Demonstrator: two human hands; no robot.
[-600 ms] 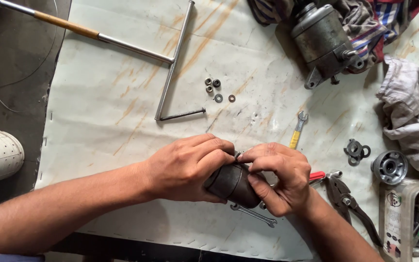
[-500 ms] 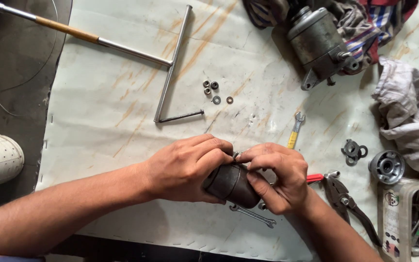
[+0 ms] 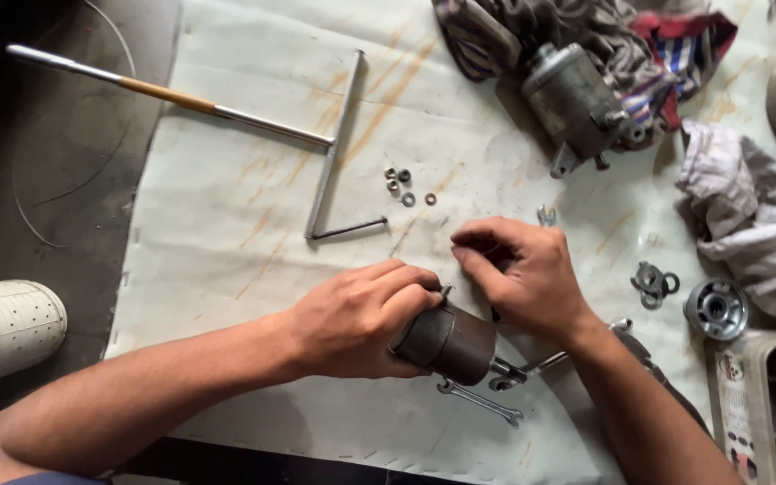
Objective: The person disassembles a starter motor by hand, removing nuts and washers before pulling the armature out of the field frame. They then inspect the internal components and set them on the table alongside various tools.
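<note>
Left hand: the left hand [image 3: 357,319] is wrapped around a dark cylindrical motor housing [image 3: 449,341], fingers curled over its upper rim, holding it tilted just above the pale sheet [image 3: 226,233] that covers the tabletop.
Right hand: the right hand [image 3: 523,274] is apart from the housing, fingertips drawn together and pressed down on the sheet just beyond it (it seems to be pinching something small, though I cannot make out what).
Step in hand: by my reading, one hand steadies the housing while the other picks up a small part.
Next move calls for: a firm, level hold on the housing and a fine pinch, since the loose nuts and washers [image 3: 403,186] nearby are small and roll easily.
Near the housing: a small spanner [image 3: 480,401] lies just below it; a shaft end pokes out at its lower right.
Hidden or unclear: the housing's open end faces away; a second spanner [image 3: 545,216] is mostly covered by the right hand; a tray at the right edge is cut off.
Further off: a T-handled wrench [image 3: 334,148], a second motor body [image 3: 577,103] on rags.
</note>
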